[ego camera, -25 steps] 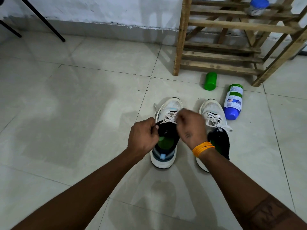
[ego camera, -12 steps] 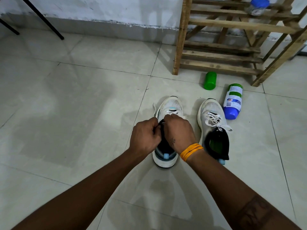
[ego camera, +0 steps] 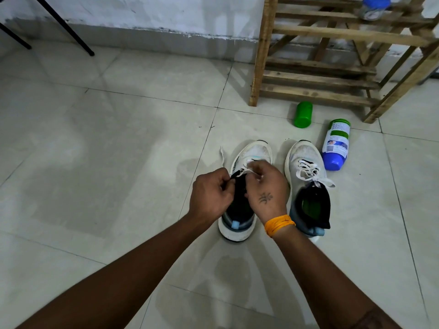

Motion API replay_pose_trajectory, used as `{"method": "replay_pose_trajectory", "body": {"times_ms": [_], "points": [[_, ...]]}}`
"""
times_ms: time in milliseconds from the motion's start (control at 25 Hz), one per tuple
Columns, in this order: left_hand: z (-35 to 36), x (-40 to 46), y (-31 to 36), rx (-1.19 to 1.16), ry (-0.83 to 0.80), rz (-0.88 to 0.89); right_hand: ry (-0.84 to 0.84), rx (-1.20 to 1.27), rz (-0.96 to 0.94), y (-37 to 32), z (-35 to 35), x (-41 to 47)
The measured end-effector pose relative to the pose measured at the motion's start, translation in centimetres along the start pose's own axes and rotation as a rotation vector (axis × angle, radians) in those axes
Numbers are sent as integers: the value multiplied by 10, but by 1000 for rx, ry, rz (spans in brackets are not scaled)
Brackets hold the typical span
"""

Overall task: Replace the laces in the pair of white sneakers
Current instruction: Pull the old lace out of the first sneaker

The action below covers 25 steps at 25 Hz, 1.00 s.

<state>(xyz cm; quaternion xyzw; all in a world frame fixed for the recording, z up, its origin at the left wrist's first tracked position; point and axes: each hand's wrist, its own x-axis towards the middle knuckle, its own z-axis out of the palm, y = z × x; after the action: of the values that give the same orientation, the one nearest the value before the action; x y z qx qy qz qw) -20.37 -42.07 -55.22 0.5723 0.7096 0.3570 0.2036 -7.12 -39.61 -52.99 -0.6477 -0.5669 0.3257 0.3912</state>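
Forearms reach in from the near edge, an orange thread band (ego camera: 279, 224) wound round the right wrist. Both hands work over the left sneaker (ego camera: 244, 186), which stands on the tiled floor (ego camera: 118, 162) with its heel toward the camera. The left hand (ego camera: 212, 197) has its fingers curled, thumb and forefinger pinching the black tongue edge of that shoe at the collar. The right hand (ego camera: 267, 186), a small tattoo on its back, has its fingers bent and pinches the white lace (ego camera: 244, 172) just beyond the left hand's fingertips — the two hands nearly touch across the shoe's opening. A loose lace end (ego camera: 222, 154) trails up and to the left, past the left hand's knuckles, onto the floor.

Just to the right of the right hand stands the right sneaker (ego camera: 306, 184), touched by neither hand, its white laces threaded and lying loose over the tongue, a green insole showing inside.

Farther out than the fingertips, to the right, a blue bottle (ego camera: 335, 144) with a green cap end lies on its side — beyond it a green bottle (ego camera: 303, 114). Behind these stands a wooden rack (ego camera: 332, 74), a blue-lidded jar (ego camera: 374, 7) on an upper slat, against the white wall (ego camera: 142, 10). Far left, two black legs (ego camera: 66, 27) slant to the floor.
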Motion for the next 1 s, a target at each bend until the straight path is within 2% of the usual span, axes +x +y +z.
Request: {"method": "replay_pose_trajectory", "body": {"times_ms": [40,80,120,200,360,520,640,840,1000], "points": [[-1,-1,-1,7,-10,14,-15,-151,-190,2,-1,0],[-1,-2,-1,6,-20,18,-58,-221,-284,0,-1,-1],[0,-4,-2,-6,-23,12,-104,-225,-293,-3,0,-4],[1,-7,0,-30,-12,1,-125,-254,-221,-3,4,-8],[1,-6,7,-10,-6,27,-1,-254,-145,7,8,-8],[4,-5,14,26,17,-12,-56,-281,-146,7,10,-4],[6,0,15,53,21,-23,-57,-243,-52,3,10,4],[6,12,14,121,14,162,-117,-278,49,-5,14,13],[9,12,12,104,5,156,-204,-257,128,-2,14,18]]}}
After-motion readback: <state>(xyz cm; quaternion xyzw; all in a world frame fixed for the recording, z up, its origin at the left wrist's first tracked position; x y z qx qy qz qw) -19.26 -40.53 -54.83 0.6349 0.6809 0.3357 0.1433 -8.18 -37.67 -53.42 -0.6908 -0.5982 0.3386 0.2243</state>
